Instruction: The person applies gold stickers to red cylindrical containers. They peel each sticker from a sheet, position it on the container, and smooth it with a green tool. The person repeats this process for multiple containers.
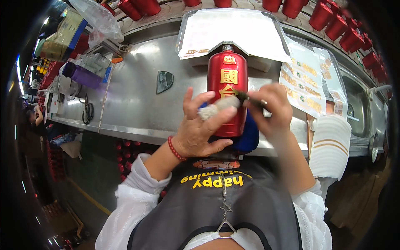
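A red metallic bottle [215, 79] with gold characters lies with its neck away from me, propped at a dark angled holder [243, 51]. My left hand [204, 121] is over its left side with fingers spread; one finger wears a white ribbed cover [213, 110] and lies across the bottle at the lower gold character. From the right comes my right hand [273, 106], blurred, pinching a slim dark tool [255, 101] that looks like tweezers. Its tip is near the covered finger. A blue cloth [248, 135] sits under the bottle's near end, partly hidden.
Beyond the bottle a tray [180, 41] holds a white sheet [237, 31]. Sheets of gold stickers [303, 79] lie at the right, near folded white cloth [331, 143] and a sink [360, 110]. A dark green plate [165, 81] and purple bottle [81, 75] are left. Red cups [325, 16] line the back.
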`<control>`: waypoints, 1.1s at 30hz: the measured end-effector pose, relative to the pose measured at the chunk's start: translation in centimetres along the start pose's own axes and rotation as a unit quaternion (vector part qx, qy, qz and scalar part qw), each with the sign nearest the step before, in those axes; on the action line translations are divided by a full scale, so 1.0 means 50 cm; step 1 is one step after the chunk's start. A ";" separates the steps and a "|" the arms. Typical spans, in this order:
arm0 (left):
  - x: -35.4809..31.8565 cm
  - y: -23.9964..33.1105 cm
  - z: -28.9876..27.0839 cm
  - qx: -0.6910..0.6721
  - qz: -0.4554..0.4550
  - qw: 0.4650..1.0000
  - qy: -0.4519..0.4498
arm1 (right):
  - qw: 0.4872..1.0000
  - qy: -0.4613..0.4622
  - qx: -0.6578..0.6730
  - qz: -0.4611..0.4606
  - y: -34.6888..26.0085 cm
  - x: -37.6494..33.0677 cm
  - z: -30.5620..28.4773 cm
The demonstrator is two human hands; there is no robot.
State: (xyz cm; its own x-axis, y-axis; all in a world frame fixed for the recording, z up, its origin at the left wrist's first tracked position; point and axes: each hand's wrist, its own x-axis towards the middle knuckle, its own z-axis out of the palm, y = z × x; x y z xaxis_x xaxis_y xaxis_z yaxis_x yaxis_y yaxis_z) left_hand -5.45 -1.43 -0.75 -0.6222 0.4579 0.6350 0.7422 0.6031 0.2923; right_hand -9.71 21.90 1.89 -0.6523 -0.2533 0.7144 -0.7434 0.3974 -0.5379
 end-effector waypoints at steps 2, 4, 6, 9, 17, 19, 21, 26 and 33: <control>-0.023 0.012 0.012 0.006 -0.110 0.994 0.007 | 0.992 -0.102 0.037 -0.065 -0.014 0.014 -0.029; -0.035 0.008 0.013 0.015 -0.136 0.990 -0.017 | 0.960 -0.197 0.196 0.008 0.007 0.034 -0.035; -0.034 0.005 0.020 0.034 -0.139 0.989 -0.036 | 0.978 -0.052 0.150 0.137 0.053 0.056 -0.008; -0.047 -0.001 0.027 0.003 -0.162 0.986 -0.026 | 0.999 0.004 0.044 -0.019 0.046 0.049 0.000; -0.035 0.005 0.042 -0.065 -0.158 0.985 0.013 | 0.861 -0.161 -0.428 0.224 0.303 -0.056 -0.281; -0.039 0.003 0.044 -0.092 -0.171 0.981 0.016 | 0.826 -0.216 -0.450 0.261 0.383 -0.046 -0.299; -0.039 0.004 0.042 -0.096 -0.182 0.979 0.012 | 0.806 -0.244 -0.470 0.265 0.454 -0.022 -0.309; -0.042 0.005 0.039 -0.089 -0.183 0.979 0.009 | 0.822 -0.231 -0.444 0.273 0.652 0.066 -0.332; -0.042 0.002 0.036 -0.077 -0.169 0.983 -0.005 | 0.769 -0.311 -0.421 0.366 0.743 0.138 -0.364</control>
State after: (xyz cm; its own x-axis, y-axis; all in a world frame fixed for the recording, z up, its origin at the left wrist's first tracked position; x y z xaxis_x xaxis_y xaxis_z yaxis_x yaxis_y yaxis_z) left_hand -4.51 -1.19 -3.34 -0.8415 0.2553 0.4761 0.5211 0.6159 0.5908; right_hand -39.13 50.95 -5.01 -0.9898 0.0424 -0.1357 0.0463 0.9986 -0.0258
